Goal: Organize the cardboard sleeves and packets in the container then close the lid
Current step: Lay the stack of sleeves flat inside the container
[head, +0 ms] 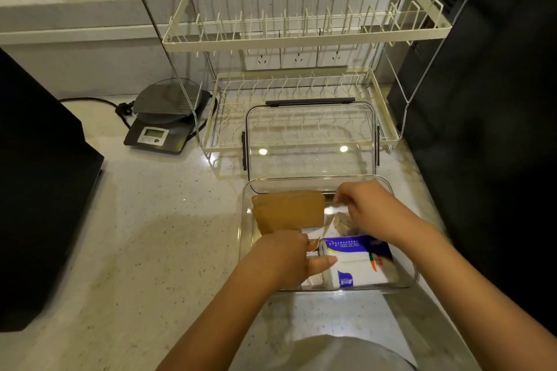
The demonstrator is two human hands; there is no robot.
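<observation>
A: Where is the container (245, 238)?
B: On the tabletop (156, 235), right under both hands. It is clear and open. Its lid (310, 141) lies flat just beyond the hands, touching or nearly touching the container's far rim, with dark clips on its edges.

A: And the sleeves (289, 209)?
B: A brown stack of them sits in the container, just ahead of the left hand (286, 259) and beside the right hand (366, 208). It fills the far left part of the container.

A: What is the left hand doing?
B: It is curled over the near left part of the container, thumb out toward the right. A small brown packet (313, 244) shows at its fingertips; the fingers seem to pinch it, though the hand hides the contact.

A: The right hand?
B: It is reaching in over the far right part, fingers bent and drawn together on something thin and pale. The blur makes it hard to say what that is.

A: Anything else inside?
B: A white and blue pack (358, 265) lies between the two wrists, against the near right wall.

A: Beyond the hands?
B: A cream wire rack (301, 36) stands behind the lid. A scale (162, 126) sits well off to the left of the left hand.
</observation>
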